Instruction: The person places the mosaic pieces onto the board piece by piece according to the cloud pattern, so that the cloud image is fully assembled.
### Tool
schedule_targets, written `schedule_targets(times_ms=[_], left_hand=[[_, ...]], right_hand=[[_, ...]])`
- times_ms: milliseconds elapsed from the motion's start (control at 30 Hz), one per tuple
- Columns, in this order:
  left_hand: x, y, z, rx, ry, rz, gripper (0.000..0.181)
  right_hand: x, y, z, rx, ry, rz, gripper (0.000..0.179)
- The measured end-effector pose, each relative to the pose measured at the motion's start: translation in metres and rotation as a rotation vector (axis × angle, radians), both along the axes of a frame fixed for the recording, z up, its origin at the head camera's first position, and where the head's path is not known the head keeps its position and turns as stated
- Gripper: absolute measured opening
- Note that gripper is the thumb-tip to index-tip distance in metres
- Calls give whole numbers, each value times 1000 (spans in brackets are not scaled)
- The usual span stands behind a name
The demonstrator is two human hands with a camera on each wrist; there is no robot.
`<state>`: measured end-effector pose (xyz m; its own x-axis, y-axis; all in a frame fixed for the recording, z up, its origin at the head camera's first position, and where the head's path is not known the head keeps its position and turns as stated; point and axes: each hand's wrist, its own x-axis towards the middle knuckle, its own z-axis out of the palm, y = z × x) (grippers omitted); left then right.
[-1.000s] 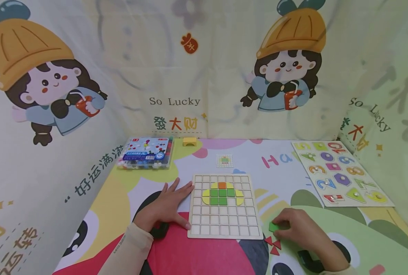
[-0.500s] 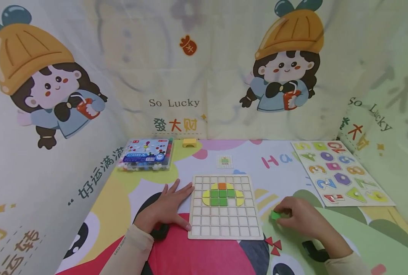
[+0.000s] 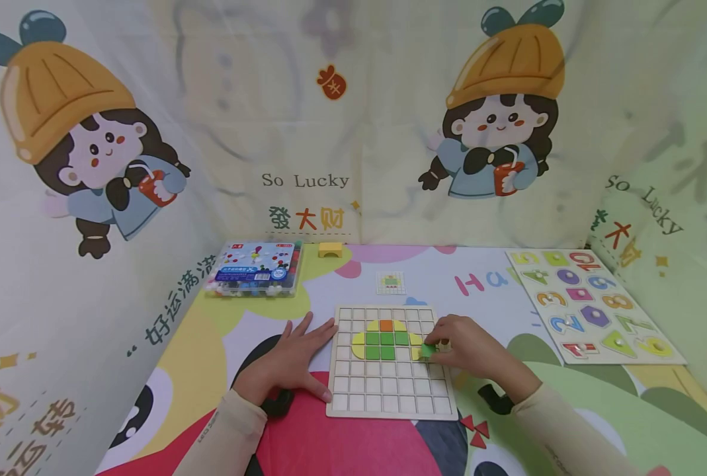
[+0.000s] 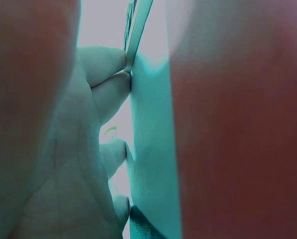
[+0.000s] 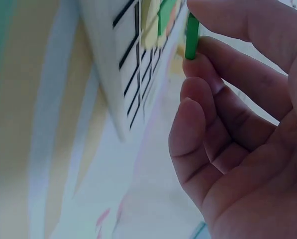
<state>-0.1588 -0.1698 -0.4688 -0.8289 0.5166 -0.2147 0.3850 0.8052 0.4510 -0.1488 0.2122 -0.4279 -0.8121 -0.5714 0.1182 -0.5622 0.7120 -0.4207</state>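
Note:
A square wooden grid board (image 3: 383, 401) lies on the patterned tabletop, with green, yellow and orange tiles set in its upper middle. My right hand (image 3: 463, 345) is over the board's right edge and pinches a green square tile (image 5: 192, 37) between thumb and finger. In the head view that tile overlaps the yellow tile (image 3: 416, 354) at the right of the pattern. Spread flat at the board's left side, my left hand (image 3: 293, 362) touches its edge with the fingertips and thumb. Several small red triangle tiles (image 3: 478, 439) lie beyond the board's lower right corner.
A small pattern card (image 3: 391, 283) lies behind the board. At the back left are a clear plastic box (image 3: 255, 268) of coloured pieces and a yellow arch block (image 3: 330, 250). A number and shape puzzle board (image 3: 594, 307) lies at the right. Printed cloth walls stand around the table.
My right hand has carried the green tile up and left, from beside the red triangles to over the board's right edge. The left hand has stayed in place.

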Motion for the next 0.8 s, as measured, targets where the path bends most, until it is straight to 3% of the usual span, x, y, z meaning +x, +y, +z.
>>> schedule_targets(times_ms=[133, 400, 800], left_hand=[[1, 0, 0, 12, -3, 1, 127], [0, 0, 1, 6, 3, -7, 128], [1, -1, 2, 12, 8, -10, 127]], right_hand=[[-7, -17, -3, 28, 3, 29, 19], [-10, -44, -6, 101, -28, -4, 21], [-8, -51, -15, 171, -3, -12, 21]])
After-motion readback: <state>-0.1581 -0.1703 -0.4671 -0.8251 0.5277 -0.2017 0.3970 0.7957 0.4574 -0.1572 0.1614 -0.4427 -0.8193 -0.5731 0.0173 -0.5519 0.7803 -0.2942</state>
